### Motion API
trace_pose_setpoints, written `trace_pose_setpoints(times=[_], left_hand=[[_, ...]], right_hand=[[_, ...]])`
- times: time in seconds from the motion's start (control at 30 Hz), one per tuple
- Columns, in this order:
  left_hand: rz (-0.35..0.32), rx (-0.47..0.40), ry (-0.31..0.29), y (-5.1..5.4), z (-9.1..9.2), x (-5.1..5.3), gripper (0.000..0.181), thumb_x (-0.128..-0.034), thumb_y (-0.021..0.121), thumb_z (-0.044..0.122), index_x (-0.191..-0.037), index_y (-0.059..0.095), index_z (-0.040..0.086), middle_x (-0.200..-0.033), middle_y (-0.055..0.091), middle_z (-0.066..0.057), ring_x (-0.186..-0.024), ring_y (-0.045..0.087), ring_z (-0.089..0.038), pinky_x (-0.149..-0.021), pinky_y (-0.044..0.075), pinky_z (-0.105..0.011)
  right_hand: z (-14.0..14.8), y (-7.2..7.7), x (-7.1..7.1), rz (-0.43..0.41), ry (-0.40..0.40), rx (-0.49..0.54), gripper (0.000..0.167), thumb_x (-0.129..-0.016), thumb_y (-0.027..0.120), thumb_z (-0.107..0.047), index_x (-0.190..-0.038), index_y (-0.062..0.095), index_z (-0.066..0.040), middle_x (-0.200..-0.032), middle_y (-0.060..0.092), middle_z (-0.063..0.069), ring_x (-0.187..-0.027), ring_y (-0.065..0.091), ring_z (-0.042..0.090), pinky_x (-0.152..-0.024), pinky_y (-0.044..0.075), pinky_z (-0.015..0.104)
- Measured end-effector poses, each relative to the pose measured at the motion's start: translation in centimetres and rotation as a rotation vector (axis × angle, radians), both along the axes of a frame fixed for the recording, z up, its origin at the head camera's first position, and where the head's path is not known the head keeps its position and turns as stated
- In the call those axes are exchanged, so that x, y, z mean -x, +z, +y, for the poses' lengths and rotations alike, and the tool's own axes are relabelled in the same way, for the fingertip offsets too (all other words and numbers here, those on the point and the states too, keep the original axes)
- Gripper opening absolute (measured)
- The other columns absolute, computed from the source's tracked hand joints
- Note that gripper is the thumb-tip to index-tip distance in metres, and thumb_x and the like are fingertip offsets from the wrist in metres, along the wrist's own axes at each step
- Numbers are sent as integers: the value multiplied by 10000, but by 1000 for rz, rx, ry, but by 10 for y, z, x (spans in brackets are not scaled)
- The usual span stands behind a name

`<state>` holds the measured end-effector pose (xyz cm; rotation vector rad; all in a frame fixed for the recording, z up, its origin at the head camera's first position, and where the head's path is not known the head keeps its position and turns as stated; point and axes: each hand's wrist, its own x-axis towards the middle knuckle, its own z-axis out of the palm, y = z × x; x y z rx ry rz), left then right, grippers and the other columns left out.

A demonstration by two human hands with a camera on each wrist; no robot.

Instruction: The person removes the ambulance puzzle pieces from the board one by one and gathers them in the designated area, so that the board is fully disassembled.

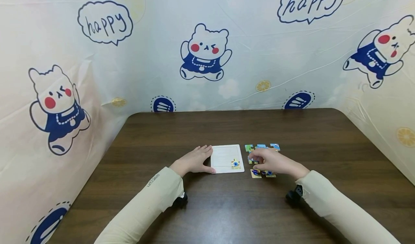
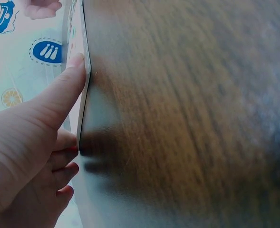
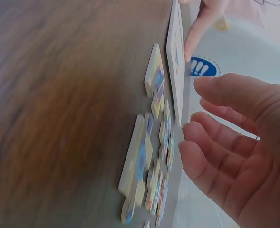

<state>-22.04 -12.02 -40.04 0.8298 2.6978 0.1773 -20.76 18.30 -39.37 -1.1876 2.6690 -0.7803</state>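
Note:
A shallow white puzzle tray [image 1: 222,159] lies on the table, with one yellow-and-blue puzzle piece [image 1: 235,164] in its near right corner. My left hand [image 1: 194,160] rests at the tray's left side, thumb on the near rim and the other fingers extended along the left edge. To the tray's right lie several loose puzzle pieces [image 1: 256,174], printed in blue, green and yellow. Over them hovers my right hand [image 1: 272,159], its fingers loosely bent. In the right wrist view a gap shows between thumb and fingertips, with nothing held; the puzzle pieces [image 3: 139,164] lie below.
The dark brown wooden table [image 1: 207,208] extends around the tray and pieces. A printed cloth [image 1: 253,49] with bears and lettering hangs behind the table and along both sides. Black wrist cameras [image 1: 294,196] sit under both sleeves.

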Motion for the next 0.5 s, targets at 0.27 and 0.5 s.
trace_pose_setpoints(times=[0.27,0.5], left_hand=[[-2,-6,7,0,0,1,909,-813,600,556,-1441,244,3,-1498,192,-117,-1372,133,-244,-1096,109,-374],[3,-6,3,-1,0,0,911,-812,601,557,-1440,244,1,-1497,193,-119,-1372,134,-242,-1096,109,-376]], right_hand=[[-16,-3,5,-1,-2,-29,252,-792,715,-78,-1031,650,-30,-916,597,35,-608,463,61,-555,437,223],[-27,-3,5,12,7,-44,277,-778,738,-96,-1033,656,-26,-944,610,58,-674,509,154,-557,435,230]])
